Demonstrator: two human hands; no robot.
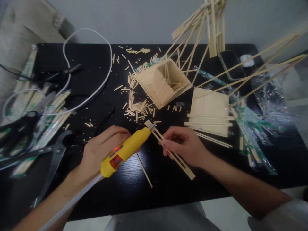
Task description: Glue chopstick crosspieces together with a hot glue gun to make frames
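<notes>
My left hand is wrapped round a yellow hot glue gun with a lit red light. A long whitish rod trails from the gun's back end along my forearm. Its metal tip touches or nearly touches the upper end of a narrow frame of pale wooden chopsticks. My right hand pinches that frame at its middle between thumb and fingers, tilted above the black table. Beneath the gun lies a single loose chopstick. Part of my left fingers is hidden behind the gun.
A wooden stick structure with a box-like well stands mid-table amid cut stick pieces. Right of it lies a flat stick panel; tall stick assemblies rise behind. Scissors, pliers, wrapped chopsticks and a white cable occupy the left.
</notes>
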